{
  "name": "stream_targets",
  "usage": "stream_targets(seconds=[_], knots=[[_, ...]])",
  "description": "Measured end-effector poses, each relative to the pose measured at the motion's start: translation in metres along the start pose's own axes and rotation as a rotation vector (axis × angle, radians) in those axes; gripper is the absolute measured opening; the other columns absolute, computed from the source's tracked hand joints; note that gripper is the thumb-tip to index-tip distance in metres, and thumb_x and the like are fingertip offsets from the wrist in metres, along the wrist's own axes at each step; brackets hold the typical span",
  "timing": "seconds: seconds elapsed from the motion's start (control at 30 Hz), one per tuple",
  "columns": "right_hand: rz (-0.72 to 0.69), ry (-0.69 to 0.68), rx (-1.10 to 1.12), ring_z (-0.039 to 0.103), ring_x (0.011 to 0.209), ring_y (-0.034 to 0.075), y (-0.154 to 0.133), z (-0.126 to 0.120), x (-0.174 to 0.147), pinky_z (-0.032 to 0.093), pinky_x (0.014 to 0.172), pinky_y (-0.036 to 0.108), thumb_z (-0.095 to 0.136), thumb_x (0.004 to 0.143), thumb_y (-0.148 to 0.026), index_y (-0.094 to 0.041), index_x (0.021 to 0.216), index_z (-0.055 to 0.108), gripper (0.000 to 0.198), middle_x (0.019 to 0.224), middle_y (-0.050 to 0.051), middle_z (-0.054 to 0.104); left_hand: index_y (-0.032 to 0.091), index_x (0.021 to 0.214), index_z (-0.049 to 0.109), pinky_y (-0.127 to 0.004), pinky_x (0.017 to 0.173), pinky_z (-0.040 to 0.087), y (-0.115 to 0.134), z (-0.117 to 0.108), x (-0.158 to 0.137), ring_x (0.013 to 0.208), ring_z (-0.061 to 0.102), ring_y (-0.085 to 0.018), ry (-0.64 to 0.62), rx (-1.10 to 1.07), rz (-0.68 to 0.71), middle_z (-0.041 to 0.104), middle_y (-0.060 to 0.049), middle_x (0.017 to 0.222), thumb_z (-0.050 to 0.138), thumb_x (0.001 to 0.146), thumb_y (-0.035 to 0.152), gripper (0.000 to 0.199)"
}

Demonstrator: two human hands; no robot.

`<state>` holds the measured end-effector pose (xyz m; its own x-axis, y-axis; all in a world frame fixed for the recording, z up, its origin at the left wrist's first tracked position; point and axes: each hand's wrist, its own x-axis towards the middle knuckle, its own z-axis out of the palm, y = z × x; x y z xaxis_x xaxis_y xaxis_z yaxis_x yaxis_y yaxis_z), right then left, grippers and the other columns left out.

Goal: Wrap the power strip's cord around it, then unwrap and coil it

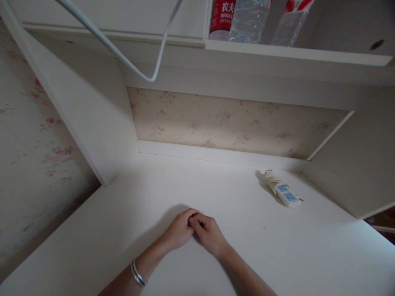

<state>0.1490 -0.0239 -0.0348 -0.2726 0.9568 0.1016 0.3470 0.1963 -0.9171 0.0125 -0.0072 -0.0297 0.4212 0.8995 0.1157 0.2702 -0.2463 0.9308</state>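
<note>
- Left hand (pixel 181 229), right hand (pixel 211 235): fingers curled, clasped together, left of power strip (pixel 286 195).
- Cord (pixel 273 182): wrapped around power strip's far end.
- Bottles (pixel 249 20): on shelf (pixel 296 53), above power strip.

Silver-coloured bangle (pixel 138 276) on a bare left forearm (pixel 156 254)

It sits a little above the wrist as two slim, smooth, rounded bands lying close together, glinting along their edges; whether they are joined is too small to tell. The right forearm (pixel 243 271) is bare along its visible length.
</note>
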Motion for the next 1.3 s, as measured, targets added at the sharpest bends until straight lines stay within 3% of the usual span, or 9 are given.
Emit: stream_targets(seconds=[1.3], knots=[[0.003,-0.006,-0.011,0.047,0.061,0.012,-0.0009,-0.0002,-0.0014,0.034,0.056,0.023,0.041,0.09,-0.042,-0.018,0.071,0.062,0.037,0.064,-0.002,0.055,0.016,0.091,0.062,-0.027,0.077,0.045,0.0025,-0.0006,-0.0019,0.085,0.059,-0.016,-0.013,0.012,0.017,0.066,-0.003,0.09,0.039,0.059,0.0,0.042]])
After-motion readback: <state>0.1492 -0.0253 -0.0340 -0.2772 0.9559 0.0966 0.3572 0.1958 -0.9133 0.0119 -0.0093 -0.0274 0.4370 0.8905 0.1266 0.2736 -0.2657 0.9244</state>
